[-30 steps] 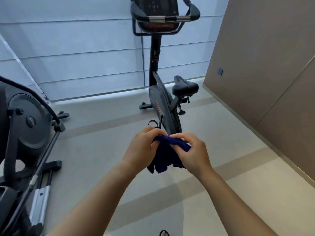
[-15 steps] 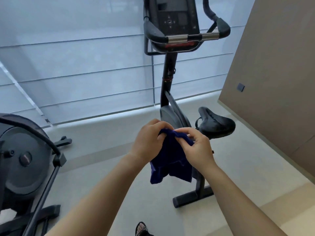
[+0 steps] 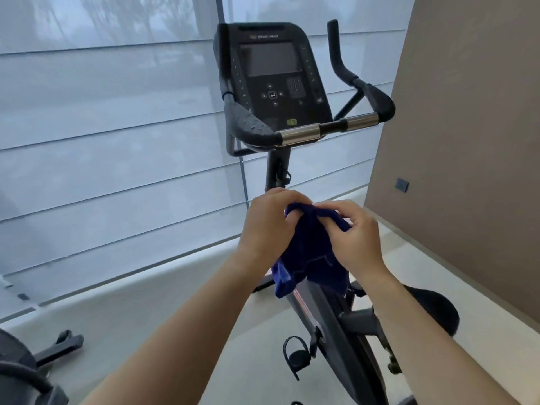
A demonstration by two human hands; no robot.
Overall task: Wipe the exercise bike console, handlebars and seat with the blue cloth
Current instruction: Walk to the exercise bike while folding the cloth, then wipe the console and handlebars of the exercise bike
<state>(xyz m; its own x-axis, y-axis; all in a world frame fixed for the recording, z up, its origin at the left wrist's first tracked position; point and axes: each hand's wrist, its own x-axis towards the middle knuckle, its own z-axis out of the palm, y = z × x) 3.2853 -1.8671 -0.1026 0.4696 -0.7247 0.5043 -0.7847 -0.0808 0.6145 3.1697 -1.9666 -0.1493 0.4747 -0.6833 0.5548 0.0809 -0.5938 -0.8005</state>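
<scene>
A black exercise bike stands right in front of me. Its console [image 3: 274, 74] with a dark screen and buttons is at the top centre. The handlebars [image 3: 327, 128] run across below the console, black grips at both ends and chrome sections in the middle. The black seat [image 3: 435, 308] shows at the lower right, partly behind my right forearm. My left hand [image 3: 268, 226] and my right hand [image 3: 356, 235] both pinch the top of a dark blue cloth [image 3: 306, 258], which hangs bunched between them in front of the bike's post, well below the handlebars.
A beige wall [image 3: 467, 141] rises close on the right. Grey window blinds [image 3: 102, 141] fill the back and left. Part of another black exercise machine [image 3: 29, 369] sits at the lower left. The bike's pedal [image 3: 296, 355] hangs low near the pale floor.
I have come much closer to the bike, so the console and handlebars now loom large and the seat has dropped to the lower right. Both hands keep hold of the cloth.
</scene>
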